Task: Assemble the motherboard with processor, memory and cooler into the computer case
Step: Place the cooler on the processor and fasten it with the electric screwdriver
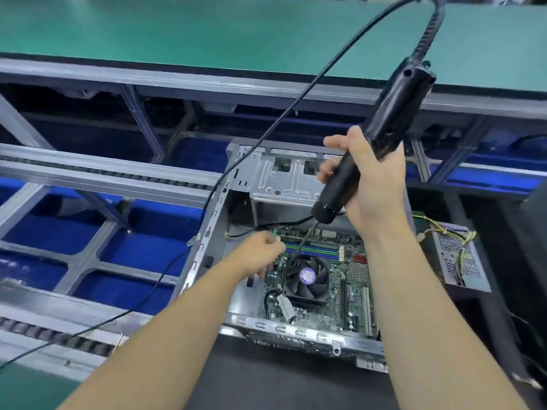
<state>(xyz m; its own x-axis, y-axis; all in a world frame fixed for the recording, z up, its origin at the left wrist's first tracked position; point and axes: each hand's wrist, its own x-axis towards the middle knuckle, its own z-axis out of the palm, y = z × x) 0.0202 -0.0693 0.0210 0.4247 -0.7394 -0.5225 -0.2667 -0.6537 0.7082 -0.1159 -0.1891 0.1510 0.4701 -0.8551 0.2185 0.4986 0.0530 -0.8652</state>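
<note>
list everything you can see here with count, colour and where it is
computer case: one, grey metal, open, centre of the view
motherboard: one, green, lying inside the case
cooler fan: one, black with a pale hub, on the motherboard
memory sticks: dark with green and blue slots, count unclear, behind the fan
electric screwdriver: one, black, above the case, bit angled down toward the fan's far corner
screwdriver cable: one, black, looping up and off to the left
power supply: one, grey mesh with yellow wires, right of the case
conveyor mat: green, far side
left hand: reaching to the board's far left edge
right hand: grips the screwdriver
</note>
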